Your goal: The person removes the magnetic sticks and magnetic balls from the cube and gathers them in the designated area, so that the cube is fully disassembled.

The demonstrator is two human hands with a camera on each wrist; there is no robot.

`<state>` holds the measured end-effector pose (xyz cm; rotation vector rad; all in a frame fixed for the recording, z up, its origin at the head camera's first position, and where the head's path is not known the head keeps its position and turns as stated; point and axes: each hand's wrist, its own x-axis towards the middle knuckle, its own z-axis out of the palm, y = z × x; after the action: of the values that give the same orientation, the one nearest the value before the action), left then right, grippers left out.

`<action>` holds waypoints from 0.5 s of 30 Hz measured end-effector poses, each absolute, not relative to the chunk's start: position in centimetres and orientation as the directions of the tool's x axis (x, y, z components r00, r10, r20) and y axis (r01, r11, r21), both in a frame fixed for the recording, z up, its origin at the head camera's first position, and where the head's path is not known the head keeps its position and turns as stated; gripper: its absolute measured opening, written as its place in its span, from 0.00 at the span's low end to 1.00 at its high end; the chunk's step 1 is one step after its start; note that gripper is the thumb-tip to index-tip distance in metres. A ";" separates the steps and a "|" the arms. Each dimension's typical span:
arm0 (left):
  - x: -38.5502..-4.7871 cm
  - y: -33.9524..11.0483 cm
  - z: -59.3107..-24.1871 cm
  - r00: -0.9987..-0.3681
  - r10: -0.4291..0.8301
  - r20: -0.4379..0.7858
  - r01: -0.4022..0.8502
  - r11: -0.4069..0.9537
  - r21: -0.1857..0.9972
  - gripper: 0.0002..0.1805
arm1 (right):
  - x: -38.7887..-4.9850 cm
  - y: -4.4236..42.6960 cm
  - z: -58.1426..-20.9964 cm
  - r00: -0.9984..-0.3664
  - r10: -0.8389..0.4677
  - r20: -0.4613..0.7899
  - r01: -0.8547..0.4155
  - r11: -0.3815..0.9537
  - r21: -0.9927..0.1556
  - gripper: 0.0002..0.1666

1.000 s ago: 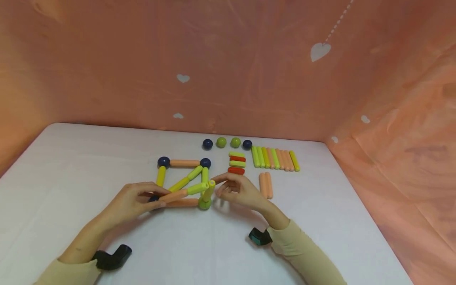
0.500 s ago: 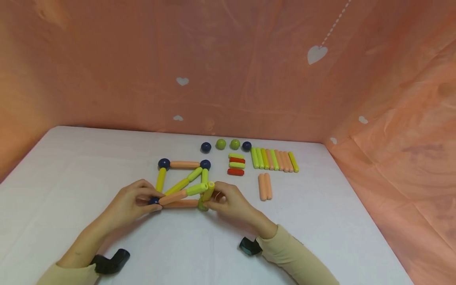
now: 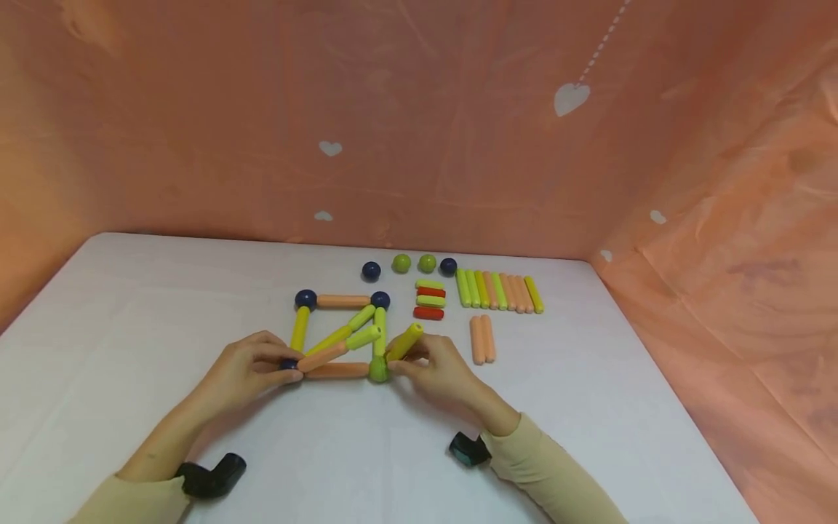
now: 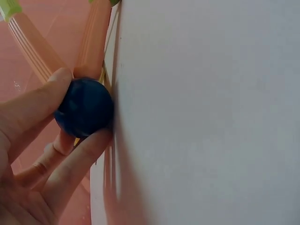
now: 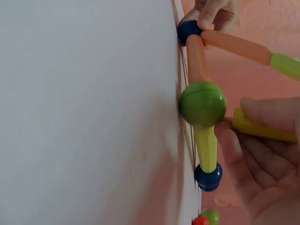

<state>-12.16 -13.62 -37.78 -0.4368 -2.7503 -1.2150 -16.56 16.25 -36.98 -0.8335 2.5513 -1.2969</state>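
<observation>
Near left, a blue ball (image 4: pixel 84 108) is pinched by the left hand (image 3: pixel 249 369), apparently for steadiness; a tilted yellow stick (image 3: pixel 406 342) is pinched by the right hand (image 3: pixel 440 370).

In my head view, the left hand (image 3: pixel 252 370) covers part of the near blue ball (image 4: pixel 84 108), and the fingers of the right hand (image 3: pixel 440 371) hide the lower end of the yellow rod (image 3: pixel 407 342). I can't tell whether that rod touches the green ball (image 5: pixel 203 104): on my right wrist feed a fingertip is in the way. There the right edge crops the right hand and the raised lime rod (image 5: pixel 285 66). My left wrist feed cuts off the left hand.
</observation>
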 end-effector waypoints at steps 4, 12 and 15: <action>-12.2 -13.5 -37.5 -0.966 0.199 0.163 0.254 0.649 0.717 0.13 | -16.6 17.4 -36.9 -0.841 -0.529 0.114 -0.396 0.458 -0.796 0.12; -11.8 -14.0 -37.6 -0.982 0.153 0.114 0.188 0.671 0.717 0.13 | -17.2 20.2 -36.2 -0.906 -0.390 0.164 -0.354 0.487 -0.799 0.10; -11.7 -14.3 -37.7 -0.981 0.150 0.121 0.191 0.682 0.706 0.12 | -17.4 21.7 -36.2 -0.939 -0.316 0.139 -0.292 0.513 -0.807 0.14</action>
<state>-11.70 -14.31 -37.73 -0.2867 -2.8323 -1.1975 -17.35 21.65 -36.17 -0.5439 2.7101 -1.4377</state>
